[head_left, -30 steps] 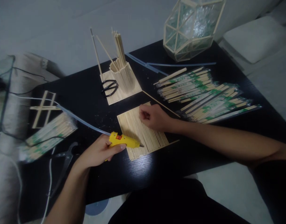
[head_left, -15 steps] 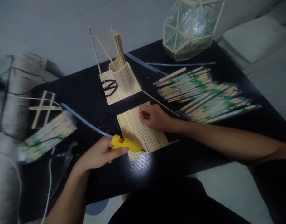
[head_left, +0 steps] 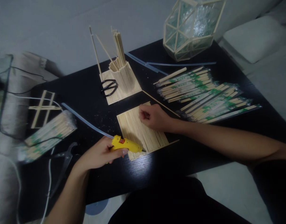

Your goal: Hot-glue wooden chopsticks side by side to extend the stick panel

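My left hand (head_left: pixel 103 154) is wrapped round a yellow hot glue gun (head_left: pixel 126 145), with a long translucent glue stick (head_left: pixel 84 121) running out of its back. The nozzle is at the near edge of a flat panel of wooden sticks (head_left: pixel 133 127) lying on the table, by a thin stick (head_left: pixel 173 142) that runs along that edge and sticks out past the right corner. My right hand (head_left: pixel 155 117) is curled into a loose fist and rests on the panel's far right part. Nothing shows inside its fingers.
Behind the panel, a stick-built cup (head_left: pixel 124 77) full of sticks stands on a square base beside black-handled scissors (head_left: pixel 109 87). Wrapped chopsticks (head_left: pixel 213 99) lie right, another pack (head_left: pixel 49 133) left near pliers (head_left: pixel 65 158). A geometric glass-like container (head_left: pixel 189 31) stands at the back.
The glue gun's nozzle has shifted very slightly to the right along the panel's near edge, and its trigger shows a little below my left hand's fingers. My right hand stays still.
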Demonstrator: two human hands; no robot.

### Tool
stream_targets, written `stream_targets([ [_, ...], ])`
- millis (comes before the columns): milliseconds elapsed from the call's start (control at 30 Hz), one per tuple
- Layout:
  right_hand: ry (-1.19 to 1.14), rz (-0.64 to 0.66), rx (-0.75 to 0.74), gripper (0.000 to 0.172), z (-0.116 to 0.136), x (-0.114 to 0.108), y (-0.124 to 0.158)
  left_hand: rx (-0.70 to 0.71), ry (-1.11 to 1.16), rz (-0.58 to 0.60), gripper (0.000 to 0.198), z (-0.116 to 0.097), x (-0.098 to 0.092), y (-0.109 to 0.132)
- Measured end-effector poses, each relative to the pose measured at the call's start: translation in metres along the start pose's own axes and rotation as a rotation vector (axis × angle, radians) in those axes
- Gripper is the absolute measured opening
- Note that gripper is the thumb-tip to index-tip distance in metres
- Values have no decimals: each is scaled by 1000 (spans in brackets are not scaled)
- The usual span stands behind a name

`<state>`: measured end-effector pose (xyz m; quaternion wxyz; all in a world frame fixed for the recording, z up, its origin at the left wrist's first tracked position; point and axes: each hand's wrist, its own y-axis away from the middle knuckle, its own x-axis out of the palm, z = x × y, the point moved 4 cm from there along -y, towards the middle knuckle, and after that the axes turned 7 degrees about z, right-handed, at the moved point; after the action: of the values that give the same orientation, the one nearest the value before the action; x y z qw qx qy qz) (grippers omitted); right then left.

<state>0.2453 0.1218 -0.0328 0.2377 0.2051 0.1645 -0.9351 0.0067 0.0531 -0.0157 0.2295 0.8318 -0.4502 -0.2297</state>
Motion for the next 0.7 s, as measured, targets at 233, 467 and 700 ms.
stream_targets([
  [233, 6, 16, 11, 22, 0, -1, 0, 2, -16, -96, 36, -3, -5, 2],
  [467, 23, -2, 20, 23, -2, -1, -1, 53, -63, -286, 40, -8, -14, 4],
  [700, 9, -37, -36, 21, -2, -1, 0, 38, -105, -481, 43, -7, -21, 5],
])
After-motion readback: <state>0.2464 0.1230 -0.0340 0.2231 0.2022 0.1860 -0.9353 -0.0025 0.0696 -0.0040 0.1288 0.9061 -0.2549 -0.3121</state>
